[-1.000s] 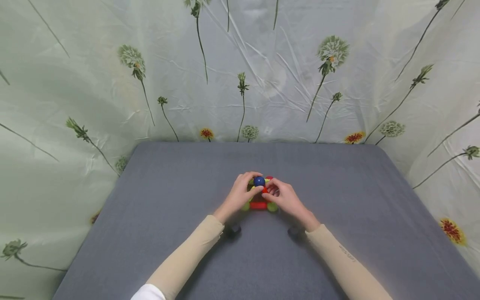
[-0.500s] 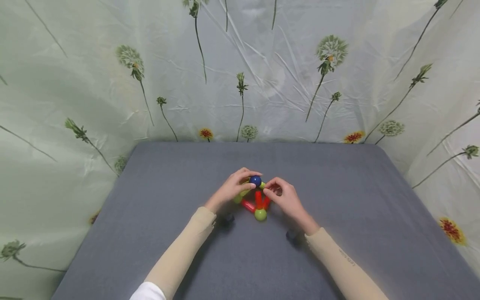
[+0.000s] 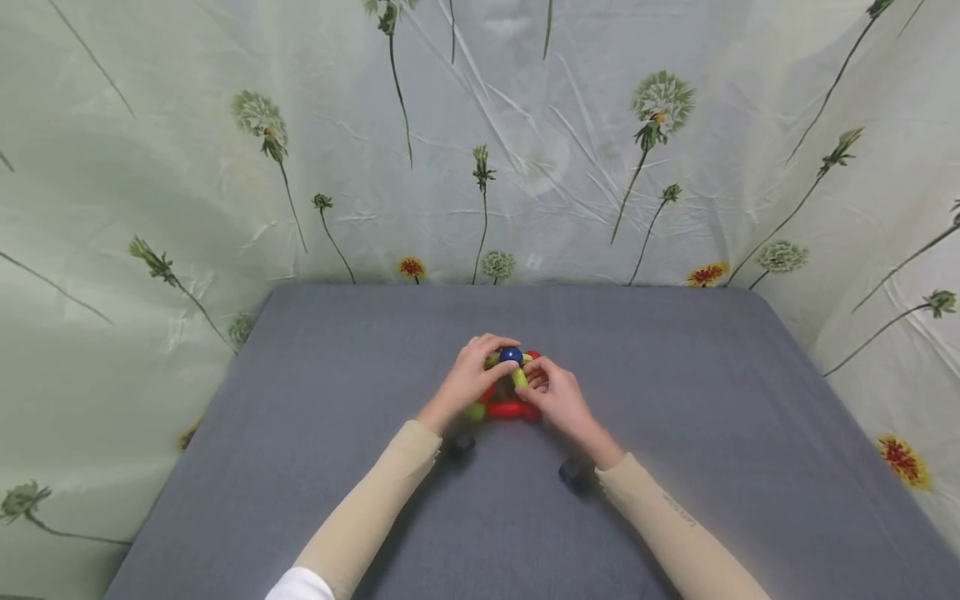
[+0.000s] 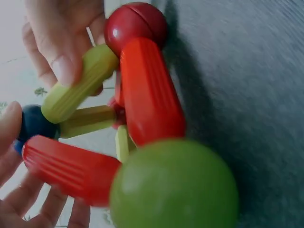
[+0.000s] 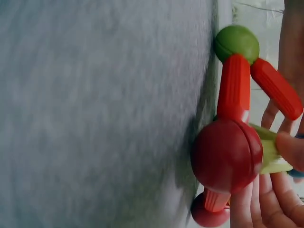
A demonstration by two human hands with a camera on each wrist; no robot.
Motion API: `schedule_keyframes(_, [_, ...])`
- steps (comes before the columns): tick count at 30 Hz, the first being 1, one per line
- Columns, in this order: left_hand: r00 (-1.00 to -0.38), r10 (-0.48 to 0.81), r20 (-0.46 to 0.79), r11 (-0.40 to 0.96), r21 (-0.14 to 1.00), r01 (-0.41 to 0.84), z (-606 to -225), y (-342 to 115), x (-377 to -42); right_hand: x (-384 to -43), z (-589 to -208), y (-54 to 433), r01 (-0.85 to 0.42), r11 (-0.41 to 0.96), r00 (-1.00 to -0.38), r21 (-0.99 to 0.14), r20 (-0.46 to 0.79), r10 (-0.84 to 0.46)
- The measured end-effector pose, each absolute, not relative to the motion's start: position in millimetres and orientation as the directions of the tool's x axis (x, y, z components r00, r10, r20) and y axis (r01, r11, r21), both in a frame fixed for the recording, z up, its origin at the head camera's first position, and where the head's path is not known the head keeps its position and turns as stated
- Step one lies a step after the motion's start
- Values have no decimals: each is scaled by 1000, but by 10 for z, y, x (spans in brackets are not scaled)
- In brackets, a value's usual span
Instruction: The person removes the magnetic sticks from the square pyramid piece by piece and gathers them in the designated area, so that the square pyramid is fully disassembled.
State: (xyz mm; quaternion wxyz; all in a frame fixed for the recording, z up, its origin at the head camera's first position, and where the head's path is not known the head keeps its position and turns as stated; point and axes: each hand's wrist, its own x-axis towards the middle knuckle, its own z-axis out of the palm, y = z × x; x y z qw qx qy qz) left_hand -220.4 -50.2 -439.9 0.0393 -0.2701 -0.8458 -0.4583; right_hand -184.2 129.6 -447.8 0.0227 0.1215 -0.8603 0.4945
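A magnetic rod-and-ball frame stands on the grey table, its base made of red rods [image 3: 506, 409], a green ball [image 4: 175, 185] and red balls [image 5: 225, 154]. Yellow-green rods [image 4: 78, 85] and a red rod [image 4: 71, 168] slope up to a blue ball [image 3: 512, 356] at the top. My left hand [image 3: 467, 380] grips the blue ball between thumb and fingers. On the other side my right hand [image 3: 561, 398] pinches a yellow-green rod between the blue ball and a red ball, thumb on its side. Fingers partly hide the far side of the frame.
The grey cloth-covered table [image 3: 360, 350] reaches back to a pale curtain [image 3: 562, 167] printed with dandelions, which also hangs at both sides. Dark wrist-worn devices [image 3: 576, 473] sit under the wrists.
The frame has been turned between my hands: a green ball pointed toward me half a second ago, and a red rod now lies across the front. My right hand now pinches a yellow-green rod.
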Motion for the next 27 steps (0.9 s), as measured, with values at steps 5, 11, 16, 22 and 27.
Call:
schedule_keyframes(5, [-878,331,344,386,800,459,-4378,-513,-2225,-1782,-4462,1250,-237,475,-967,-847,160,-198])
schedule_keyframes(11, [-874,396,283,328,845,423,-4365,-542,-2235,-1787,-4464,1342,-212,368,-973,-905,163,-160])
schedule_keyframes(16, [-847,470,249,267,875,405,-4359,-525,-2221,-1871,-4463,1419,-261,435,-965,-861,227,-129])
schedule_keyframes(22, [-838,468,279,335,822,460,-4362,-518,-2171,-1905,-4488,1432,-268,484,-961,-833,198,-193])
schedule_keyframes(27, [-837,456,302,372,790,487,-4342,-533,-2147,-1872,-4496,1386,-264,514,-964,-816,215,-153])
